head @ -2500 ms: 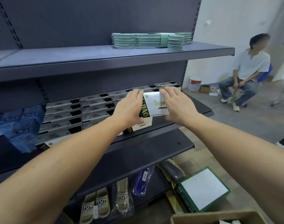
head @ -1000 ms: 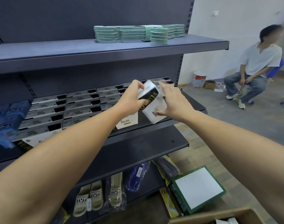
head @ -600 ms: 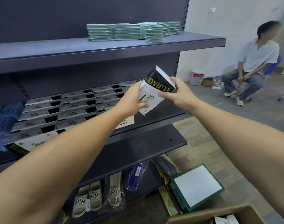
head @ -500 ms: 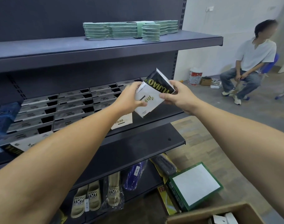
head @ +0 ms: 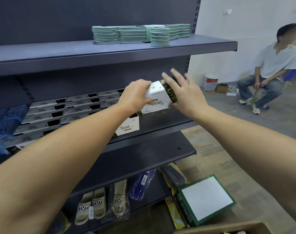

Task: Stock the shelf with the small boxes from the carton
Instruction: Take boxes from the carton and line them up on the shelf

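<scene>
A small white box (head: 156,97) with black-and-gold side lettering is held over the right end of the middle shelf (head: 162,120). My left hand (head: 135,94) grips its left side. My right hand (head: 184,93) lies flat against its right side with the fingers spread. Rows of the same boxes (head: 64,108) lie flat across the shelf, and one (head: 127,127) stands at the front edge. A corner of the brown carton (head: 228,228) shows at the bottom right.
Green folded items (head: 140,33) sit on the top shelf and blue packs (head: 3,122) at the middle shelf's left. Slippers (head: 100,205) fill the bottom shelf. A green-edged white box (head: 206,198) lies on the floor. A person (head: 272,70) sits at the right.
The box has turned from tilted upward to lower, over the shelf's right end. My right hand has opened from gripping it to lying flat against its side.
</scene>
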{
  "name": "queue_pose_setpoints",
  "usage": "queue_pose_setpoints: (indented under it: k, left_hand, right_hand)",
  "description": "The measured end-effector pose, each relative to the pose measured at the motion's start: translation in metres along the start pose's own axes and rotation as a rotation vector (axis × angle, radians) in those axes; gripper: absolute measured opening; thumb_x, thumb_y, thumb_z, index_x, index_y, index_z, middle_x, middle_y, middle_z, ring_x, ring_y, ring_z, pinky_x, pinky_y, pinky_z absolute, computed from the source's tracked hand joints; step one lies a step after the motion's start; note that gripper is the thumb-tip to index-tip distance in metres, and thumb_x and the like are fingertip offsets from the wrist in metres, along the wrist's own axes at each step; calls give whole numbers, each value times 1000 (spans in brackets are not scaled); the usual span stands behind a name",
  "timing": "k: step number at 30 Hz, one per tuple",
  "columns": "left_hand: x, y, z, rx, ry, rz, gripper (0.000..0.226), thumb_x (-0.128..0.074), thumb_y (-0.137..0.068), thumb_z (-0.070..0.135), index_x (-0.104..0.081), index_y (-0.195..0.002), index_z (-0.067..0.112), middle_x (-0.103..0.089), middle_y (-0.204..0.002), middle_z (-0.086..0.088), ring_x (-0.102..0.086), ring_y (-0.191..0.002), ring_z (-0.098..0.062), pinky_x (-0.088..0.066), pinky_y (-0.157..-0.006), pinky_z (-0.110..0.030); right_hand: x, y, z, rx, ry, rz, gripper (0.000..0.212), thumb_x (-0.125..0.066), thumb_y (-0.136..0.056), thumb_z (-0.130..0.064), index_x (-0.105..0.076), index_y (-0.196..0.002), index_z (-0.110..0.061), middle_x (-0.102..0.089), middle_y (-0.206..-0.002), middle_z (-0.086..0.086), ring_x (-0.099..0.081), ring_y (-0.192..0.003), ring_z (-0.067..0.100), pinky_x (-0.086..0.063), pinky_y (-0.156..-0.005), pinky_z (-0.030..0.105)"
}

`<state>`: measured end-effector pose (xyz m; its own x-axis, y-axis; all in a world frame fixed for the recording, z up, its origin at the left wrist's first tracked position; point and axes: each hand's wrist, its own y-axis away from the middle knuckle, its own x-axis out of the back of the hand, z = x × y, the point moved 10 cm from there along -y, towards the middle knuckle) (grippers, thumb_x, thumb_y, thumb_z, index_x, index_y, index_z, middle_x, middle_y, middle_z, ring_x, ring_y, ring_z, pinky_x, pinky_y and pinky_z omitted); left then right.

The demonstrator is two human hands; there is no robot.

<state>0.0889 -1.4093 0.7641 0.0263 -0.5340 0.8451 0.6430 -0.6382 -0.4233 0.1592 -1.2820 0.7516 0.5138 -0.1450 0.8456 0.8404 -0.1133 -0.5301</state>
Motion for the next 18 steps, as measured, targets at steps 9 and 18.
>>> queue_pose_setpoints:
  k: [9, 18]
  left_hand:
    - [-15, 4, -2, 72, 93, -53, 76, -79, -81, 22, -40, -145, 12, -39, -148, -5, -40, -134, -23, -32, -110, -34]
    - [-28, 10, -5, 90, 106, 22, 71, -80, -78, 17, -46, -140, 11, -44, -132, -1, -49, -117, -21, -37, -92, -24]
  right_hand:
    - [-15, 10, 27, -68, -415, -74, 75, -80, -78, -14, -43, -143, -21, -47, -135, -3, -49, -121, 22, -48, -99, 43]
    - [-24, 16, 26, -94, -229, -113, 85, -81, -77, -24, -35, -147, -23, -35, -151, -2, -33, -135, 35, -42, -102, 54]
